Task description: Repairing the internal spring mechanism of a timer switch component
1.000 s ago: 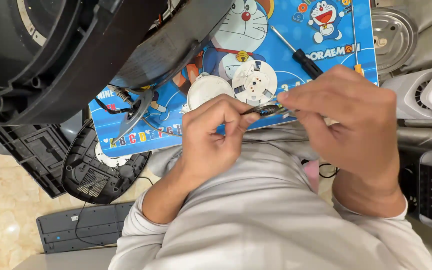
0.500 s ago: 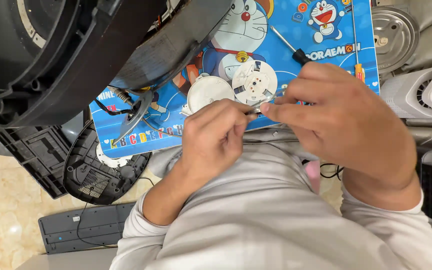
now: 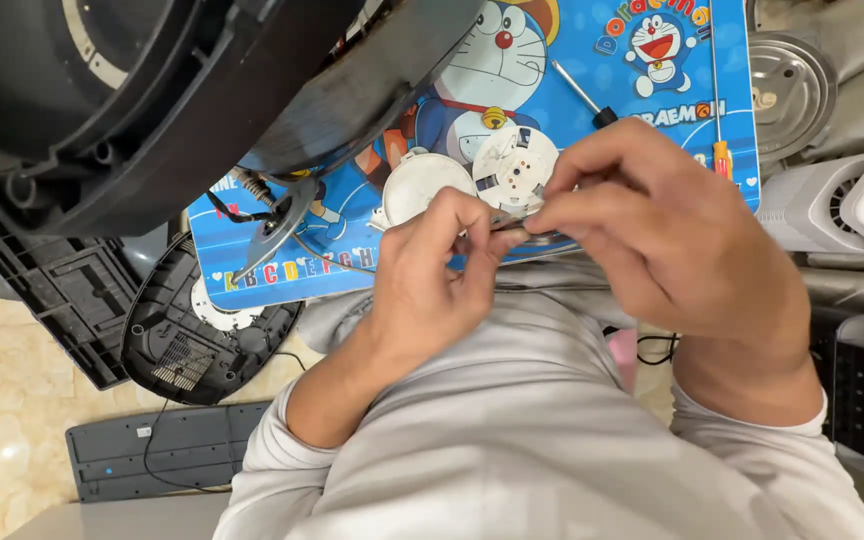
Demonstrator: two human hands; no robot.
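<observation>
Both hands met over the lap: the left hand (image 3: 432,280) and right hand (image 3: 652,240) pinched a small metal part (image 3: 517,232), probably light, stiff and slippery, best gripped by its ends. Beyond lay two white discs (image 3: 515,168) on the blue board (image 3: 572,60).
</observation>
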